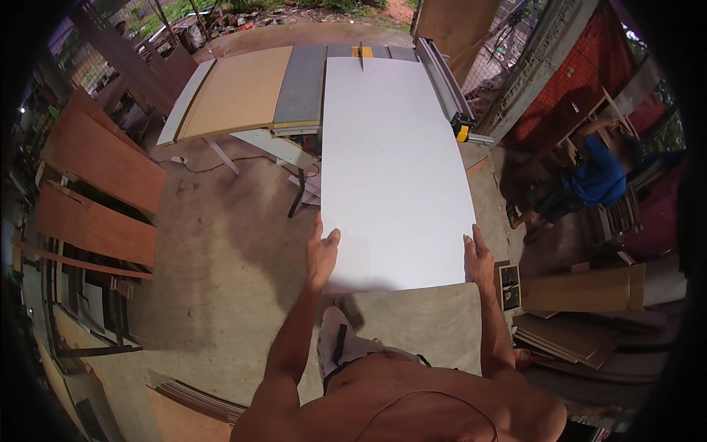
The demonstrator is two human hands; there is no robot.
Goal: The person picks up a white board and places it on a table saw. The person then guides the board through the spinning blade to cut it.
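Note:
A long white board (390,162) stretches away from me, its far end lying on a table saw (300,85). The upright saw blade (361,57) shows at the board's far edge, beside a yellow piece. My left hand (322,254) grips the left edge near the close end, thumb on top. On the opposite edge, my right hand (479,259) holds the board the same way. Fingers under the board are hidden. Along the board's far right side runs the saw's metal fence (445,81), with a black and yellow clamp end (462,127).
A tan panel (236,88) extends the saw table leftward. Brown boards (103,158) lean at the left. A person in a blue shirt (600,173) bends over at the right. Stacked sheets (567,335) and a small box (509,287) lie near my right arm.

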